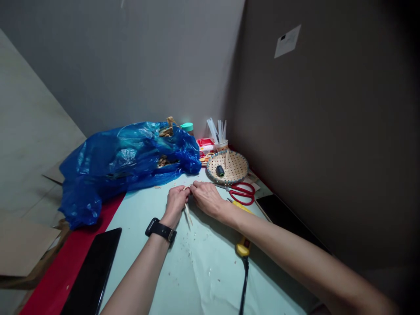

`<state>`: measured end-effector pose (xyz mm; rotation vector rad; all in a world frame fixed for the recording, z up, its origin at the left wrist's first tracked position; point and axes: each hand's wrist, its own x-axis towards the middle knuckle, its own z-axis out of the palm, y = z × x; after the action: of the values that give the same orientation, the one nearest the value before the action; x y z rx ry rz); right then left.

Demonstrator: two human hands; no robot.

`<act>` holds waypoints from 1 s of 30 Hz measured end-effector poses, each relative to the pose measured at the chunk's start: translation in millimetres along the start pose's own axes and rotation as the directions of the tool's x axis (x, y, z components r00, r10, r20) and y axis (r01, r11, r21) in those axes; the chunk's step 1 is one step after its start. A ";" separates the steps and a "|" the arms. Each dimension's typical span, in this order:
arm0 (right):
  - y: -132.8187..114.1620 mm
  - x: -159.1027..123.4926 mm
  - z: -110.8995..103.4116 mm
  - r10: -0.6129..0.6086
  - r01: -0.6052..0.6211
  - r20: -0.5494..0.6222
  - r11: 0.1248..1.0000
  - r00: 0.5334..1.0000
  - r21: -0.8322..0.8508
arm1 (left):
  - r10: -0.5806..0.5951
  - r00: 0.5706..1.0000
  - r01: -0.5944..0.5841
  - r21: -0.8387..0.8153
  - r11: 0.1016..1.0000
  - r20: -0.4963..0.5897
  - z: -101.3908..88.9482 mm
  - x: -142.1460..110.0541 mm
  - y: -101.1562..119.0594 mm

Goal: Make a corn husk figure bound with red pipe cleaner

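Note:
My left hand [177,201] is closed on a thin pale strip [188,214], whose narrow ends hang below the fingers toward the table. My right hand [206,197] meets it at the fingertips, pinching the upper part of the strip; the exact contact is partly hidden. Both hands are just above the pale green tabletop [170,280]. Red-handled scissors [243,193] lie right of my right hand. A yellow corded tool [243,248] passes under my right forearm, which covers its middle.
A blue plastic bag [127,157] with dried brownish pieces sits at back left. Behind my hands stand a woven basket [238,168] with a dark thread spool [220,171] and a cup [221,146] of whitish sticks. Dark flat devices [93,271] flank the table; walls close the back and right.

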<state>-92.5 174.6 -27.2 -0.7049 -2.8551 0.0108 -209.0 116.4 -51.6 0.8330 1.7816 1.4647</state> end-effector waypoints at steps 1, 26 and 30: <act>3.0 -0.7 2.7 -0.009 0.009 -0.005 0.999 1.000 0.033 | -0.010 1.000 0.010 0.002 1.000 -0.002 0.3 0.7 -0.3; 36.7 10.5 22.9 0.198 -0.188 0.101 0.491 0.975 0.851 | 0.043 0.998 -0.036 -0.147 0.989 0.046 0.6 -1.9 3.0; 38.8 14.0 31.0 0.245 -0.167 0.047 0.496 0.968 0.852 | 0.028 1.000 -0.027 -0.139 0.990 0.003 4.8 -1.8 1.6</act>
<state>-92.8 216.6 -57.0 -0.7451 -2.1897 1.3033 -204.0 117.8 -50.5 0.7918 1.6488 1.5837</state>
